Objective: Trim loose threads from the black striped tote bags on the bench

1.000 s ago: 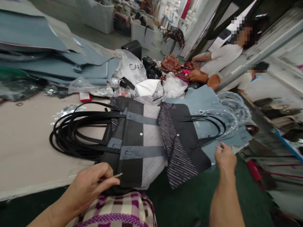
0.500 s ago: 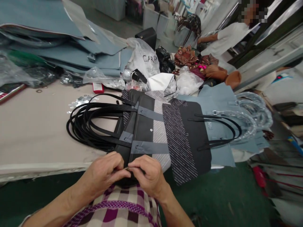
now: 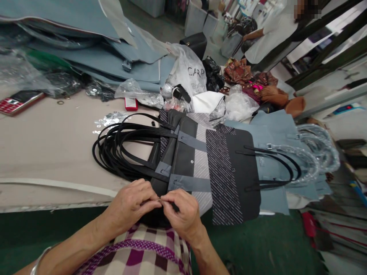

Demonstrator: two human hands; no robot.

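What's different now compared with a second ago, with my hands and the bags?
Your right hand moved left, from beside the black bag, to meet your left hand at a small thin piece; whether it grips it is unclear. The black bag's striped flap, skewed before, lies straighter. Your left hand still pinches the piece, and the stacked dark bags keep their handles to the left.

A plastic bag marked CARD (image 3: 187, 82) sits between a red box (image 3: 131, 104) and brown bundle (image 3: 237, 71).

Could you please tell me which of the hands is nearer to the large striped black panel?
Right: the right hand is just left of the striped black panel, apart from it; the left hand is farther left.
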